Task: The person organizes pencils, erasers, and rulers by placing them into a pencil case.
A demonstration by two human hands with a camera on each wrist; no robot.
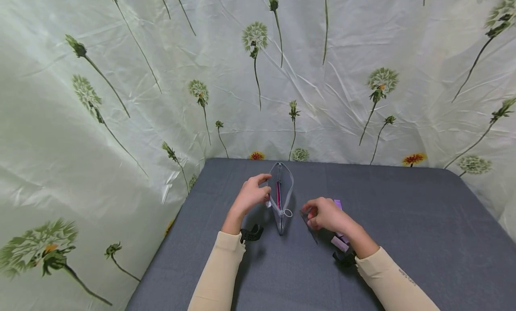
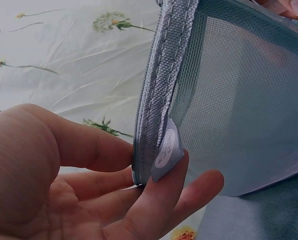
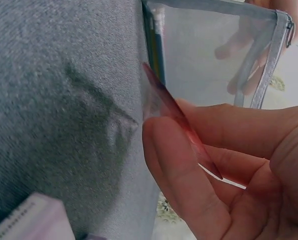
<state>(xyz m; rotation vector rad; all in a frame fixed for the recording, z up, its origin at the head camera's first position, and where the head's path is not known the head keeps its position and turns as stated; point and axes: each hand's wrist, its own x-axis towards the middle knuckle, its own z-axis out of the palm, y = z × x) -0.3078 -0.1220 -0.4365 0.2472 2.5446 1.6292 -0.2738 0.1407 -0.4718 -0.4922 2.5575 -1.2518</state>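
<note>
1. The two hands are apart from each other. The left hand (image 1: 253,195) pinches the edge of a pouch (image 2: 239,100), close to its corner, with the thumb and fingers on the two sides of this edge. A finger also touches a small label (image 2: 169,150) there.
2. The right hand (image 1: 325,213) pinches a thin, flat piece (image 3: 164,97) between thumb and fingers. It looks reddish in the right wrist view; what is on it, I cannot tell.
3. The pouch is between the hands, just beside the left one. It is grey, of see-through mesh, and it stands with its mouth open upward. A ring (image 1: 291,213) hangs at its nearer end. In the head view, the thin piece is outside the pouch, with a gap between them.
4. Inside the pouch are some slender things (image 1: 278,194), one of them pink; they look like pens or pencils.
5. Partly hidden by the right hand and its wrist lie a purple box (image 1: 337,204) and, nearer to the person, a lilac box (image 1: 340,244).
6. Black straps are on both wrists, and the sleeves (image 1: 219,270) are cream.
7. Under everything is the dark grey worktop (image 1: 403,208). Beyond the hands, and to their left, hangs a pale cloth (image 1: 225,55) with printed flowers.
</note>
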